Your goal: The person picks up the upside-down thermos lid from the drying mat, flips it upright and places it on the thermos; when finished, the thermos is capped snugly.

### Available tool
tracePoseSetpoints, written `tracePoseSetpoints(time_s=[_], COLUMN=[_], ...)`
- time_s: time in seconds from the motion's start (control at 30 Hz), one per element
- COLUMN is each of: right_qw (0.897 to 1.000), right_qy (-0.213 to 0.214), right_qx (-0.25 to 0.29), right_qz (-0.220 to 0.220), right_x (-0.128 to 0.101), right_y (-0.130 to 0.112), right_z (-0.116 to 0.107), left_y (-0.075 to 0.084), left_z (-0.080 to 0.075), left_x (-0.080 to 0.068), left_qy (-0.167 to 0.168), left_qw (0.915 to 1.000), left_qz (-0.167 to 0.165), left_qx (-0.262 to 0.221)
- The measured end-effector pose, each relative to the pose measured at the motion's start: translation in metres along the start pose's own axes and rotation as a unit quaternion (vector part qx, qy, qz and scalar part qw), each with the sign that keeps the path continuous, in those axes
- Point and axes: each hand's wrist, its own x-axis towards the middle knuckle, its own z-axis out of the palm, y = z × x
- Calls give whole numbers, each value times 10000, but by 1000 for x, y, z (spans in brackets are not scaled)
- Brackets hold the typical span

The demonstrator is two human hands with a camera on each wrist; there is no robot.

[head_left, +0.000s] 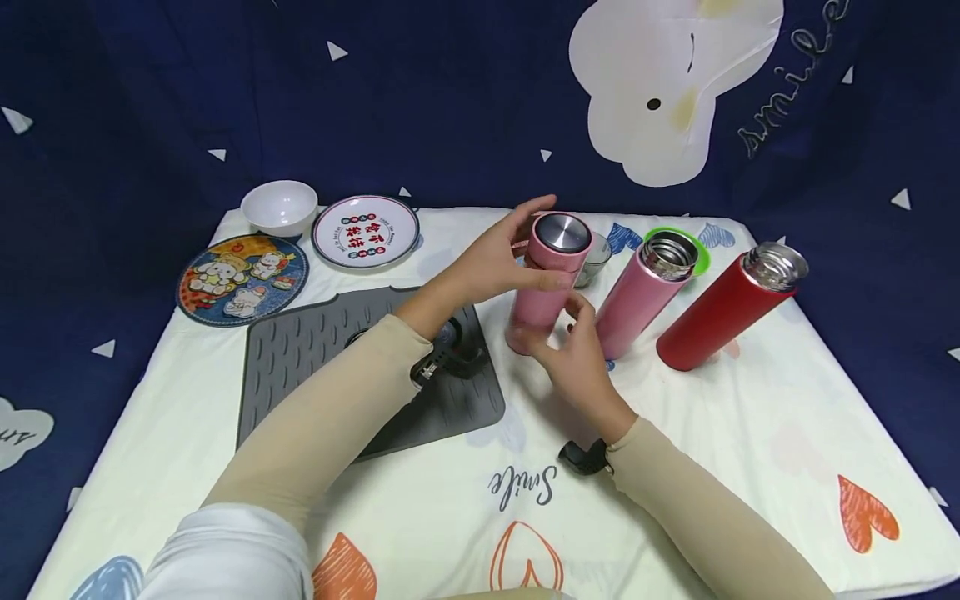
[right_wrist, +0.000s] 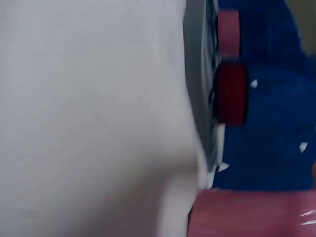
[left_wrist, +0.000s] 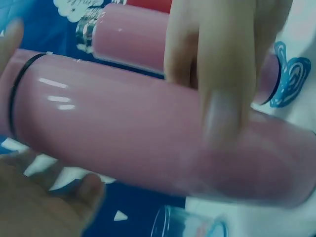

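Observation:
A pink thermos [head_left: 536, 310] with a steel-topped lid [head_left: 562, 232] stands upright, held between both hands. My left hand [head_left: 483, 258] holds it near the top, thumb across the front and fingers behind the lid. My right hand [head_left: 583, 375] grips its lower body, thumb on the near side. In the left wrist view the thermos body [left_wrist: 128, 123] lies across the frame, with the dark seam under its lid at the left. To its right are a second pink thermos [head_left: 636, 302] and a red thermos [head_left: 720, 321], both with bare steel mouths.
A grey ribbed mat [head_left: 288, 358] lies left, partly under my left arm. In the right wrist view a pink cap [right_wrist: 228, 33] and a red cap [right_wrist: 232, 94] stand on it. Behind are a white bowl [head_left: 280, 208], two plates, a clear glass [head_left: 595, 260] and a green-rimmed item [head_left: 702, 258].

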Motion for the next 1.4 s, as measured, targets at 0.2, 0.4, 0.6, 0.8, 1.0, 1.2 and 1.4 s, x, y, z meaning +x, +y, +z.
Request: tracePoseSetpoints(time_s=[0.2, 0.4, 0.6, 0.8, 1.0, 1.2, 1.4], right_qw=[9862, 9074, 9028, 9032, 9087, 9705, 9757], right_qy=[301, 1330, 984, 726, 564, -808, -2141], right_qx=[-1114, -2970, -3172, -3055, -2598, -1256, 390], right_qz=[-1189, -2658, -2734, -2927, -3217, -1891, 250], right_x=[-42, -53, -59, -63, -68, -67, -65], right_y=[0, 5, 5, 4, -1, -22, -39], right_z=[-30, -72, -83, -77, -63, -32, -3], left_y=[3, 0, -34, -45, -33, 5, 18], left_z=[-42, -82, -97, -100, -85, -36, 13], left_x=[-53, -113, -140, -147, -156, -154, -147], left_qy=[-63, -25, 144, 282, 559, 467, -301], left_qw=[9827, 8968, 8372, 8456, 8615, 8889, 8777], left_qz=[-822, -895, -1586, -1773, -1426, -101, 1132], left_qx=[1659, 4334, 5232, 5027, 4841, 4556, 4646])
